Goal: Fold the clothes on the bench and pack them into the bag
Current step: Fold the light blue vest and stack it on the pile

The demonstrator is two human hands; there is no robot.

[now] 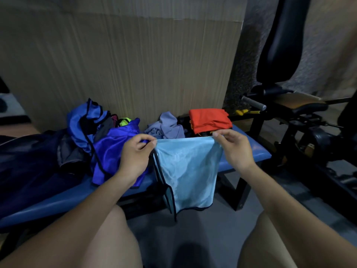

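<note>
Nearest to me I see two bare knees at the bottom, and above them my two forearms reaching forward. Between the hands hangs a light blue garment (188, 171), shiny and thin, edged in dark piping along its left side and bottom hem. It droops in front of the blue table (257, 151), its lower edge hanging below the table's front edge. My left hand (135, 153) pinches the garment's top left corner, fingers curled round the cloth; my right hand (233, 147) pinches the top right corner between thumb and fingertips. The top edge is stretched nearly straight between them.

Beyond the left hand, on the table, lies a royal blue garment (114, 147), crumpled, with dark trim. Further left and behind it I count one more blue piece (81, 120) with black edging, bunched up. A bit of neon yellow cloth (124, 121) shows behind those. At far left a dark navy bag (29, 161) slumps on the table; I cannot tell whether it is unzipped.

Beyond the right hand sits one folded red garment (209, 119), and left of it one crumpled grey-blue garment (167, 125). Behind everything stands a cardboard sheet (135, 64), with black gym equipment (280, 45) to the right.
</note>
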